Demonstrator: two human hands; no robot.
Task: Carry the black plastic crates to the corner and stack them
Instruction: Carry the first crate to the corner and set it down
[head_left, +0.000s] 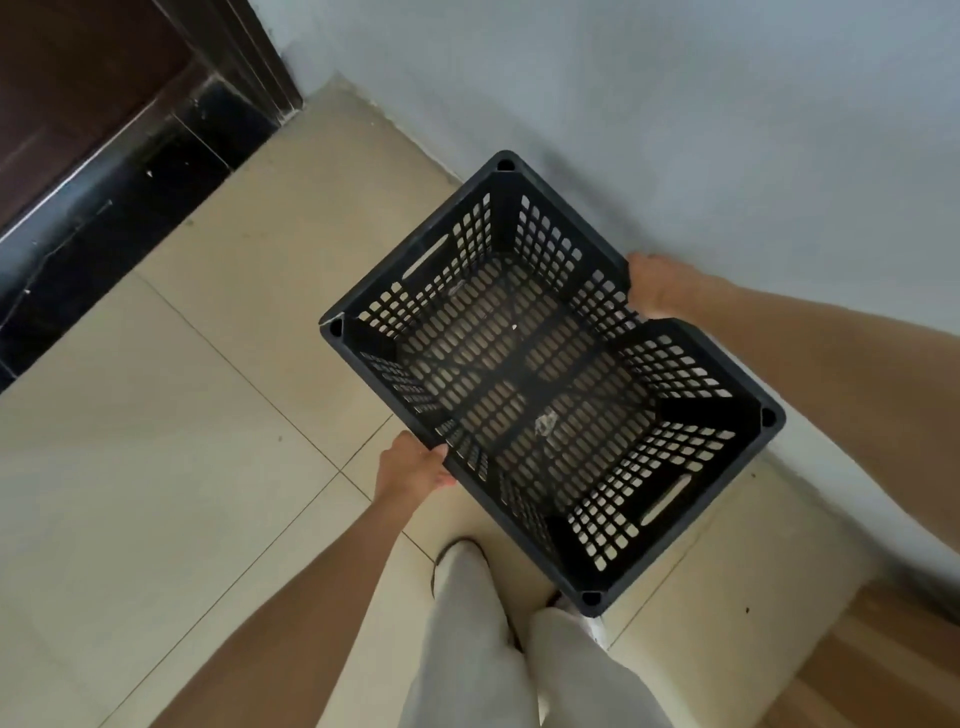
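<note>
Two dark things filled the 10 o'clock corner of your view: a brown door (78, 78) and, below it, a glossy black threshold (104, 249). A pale tiled floor (182, 441) spread from there toward 6 o'clock.

Your left hand (415, 470) reached up from 7 o'clock and gripped the near long rim of the black plastic crate (543, 358). The thumb lay against the rim's outer edge. The other fingers curled out of sight under it, so you could not tell how far they wrapped.

You held the crate open side up, just right of centre and above the tiles, turned so that one corner pointed to 12 o'clock and another to 5 o'clock. Floor showed through its perforated base, and a small pale scrap (545, 423) lay inside. Its 6 o'clock corner overlapped your light trouser legs (467, 649), with one shoe (457, 545) beside them.

Your right hand (657, 286) came in from 3 o'clock and clamped the opposite long rim, at the crate's 1 o'clock. The knuckles sat outside and the fingertips were hidden by the rim.

A grey-blue wall (675, 104) stood close behind that side, and wooden boards (883, 675) showed at 5 o'clock.
</note>
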